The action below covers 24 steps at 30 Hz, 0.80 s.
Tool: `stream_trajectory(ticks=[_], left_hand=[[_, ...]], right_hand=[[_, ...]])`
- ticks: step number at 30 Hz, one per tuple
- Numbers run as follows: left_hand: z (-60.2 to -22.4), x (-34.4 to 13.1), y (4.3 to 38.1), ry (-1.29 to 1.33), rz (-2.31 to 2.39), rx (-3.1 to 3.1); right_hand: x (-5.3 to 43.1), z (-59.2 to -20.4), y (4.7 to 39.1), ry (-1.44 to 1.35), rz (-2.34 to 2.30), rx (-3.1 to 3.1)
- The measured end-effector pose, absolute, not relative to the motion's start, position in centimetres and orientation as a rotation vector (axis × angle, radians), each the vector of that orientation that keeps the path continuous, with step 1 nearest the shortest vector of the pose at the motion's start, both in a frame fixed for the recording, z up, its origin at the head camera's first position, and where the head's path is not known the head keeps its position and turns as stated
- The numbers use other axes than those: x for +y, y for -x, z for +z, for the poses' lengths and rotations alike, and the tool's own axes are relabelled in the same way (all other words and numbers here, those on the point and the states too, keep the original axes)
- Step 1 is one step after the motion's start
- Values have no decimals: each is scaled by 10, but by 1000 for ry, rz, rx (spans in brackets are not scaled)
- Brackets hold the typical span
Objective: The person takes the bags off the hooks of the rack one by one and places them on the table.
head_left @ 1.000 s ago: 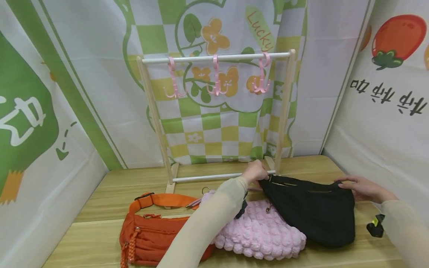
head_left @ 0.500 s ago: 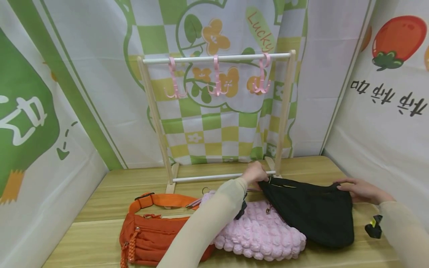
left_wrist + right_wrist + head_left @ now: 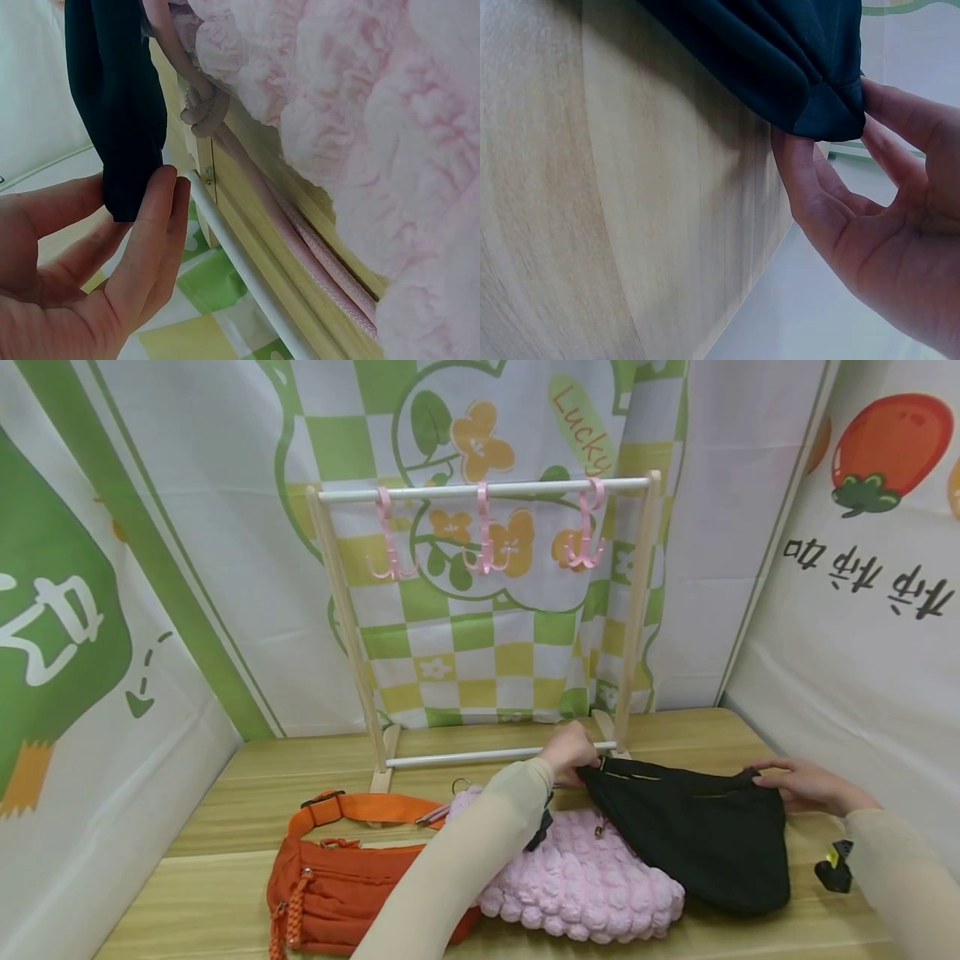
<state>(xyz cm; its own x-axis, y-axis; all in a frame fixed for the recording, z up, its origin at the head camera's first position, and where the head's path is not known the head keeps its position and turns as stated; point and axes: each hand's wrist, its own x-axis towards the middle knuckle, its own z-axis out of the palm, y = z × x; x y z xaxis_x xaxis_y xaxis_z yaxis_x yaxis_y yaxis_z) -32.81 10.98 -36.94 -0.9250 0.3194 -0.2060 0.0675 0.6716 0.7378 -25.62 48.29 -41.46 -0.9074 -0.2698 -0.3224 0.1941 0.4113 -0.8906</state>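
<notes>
A black bag point(image 3: 697, 839) lies at the right of the table, its zipped top edge raised between both hands. My left hand point(image 3: 572, 750) pinches its left top corner; in the left wrist view the dark corner point(image 3: 124, 150) sits between thumb and fingers. My right hand point(image 3: 813, 785) pinches the opposite top corner, and the right wrist view has that fabric point(image 3: 802, 82) between the fingertips. Beside the black bag, and partly under it, lies a puffy pink bag point(image 3: 585, 885) with a knotted pink cord strap point(image 3: 206, 112). My left forearm crosses over the pink bag.
An orange waist bag point(image 3: 345, 893) with its strap lies at the left. Behind stands a wooden rack point(image 3: 348, 627) with a white top bar carrying three pink hooks point(image 3: 486, 539). Printed cloth walls enclose the table point(image 3: 202, 877). A small black item point(image 3: 834, 868) is by the right wrist.
The right hand and the right side of the black bag have shifted slightly to the left. The left hand keeps its grip, almost in the same spot.
</notes>
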Motion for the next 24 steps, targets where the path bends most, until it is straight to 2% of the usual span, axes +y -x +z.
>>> stream_trajectory(ticks=[24], left_hand=[[-373,107,323,-361,1012,2613]], right_hand=[[477,-413,254,11,-1415,2364]])
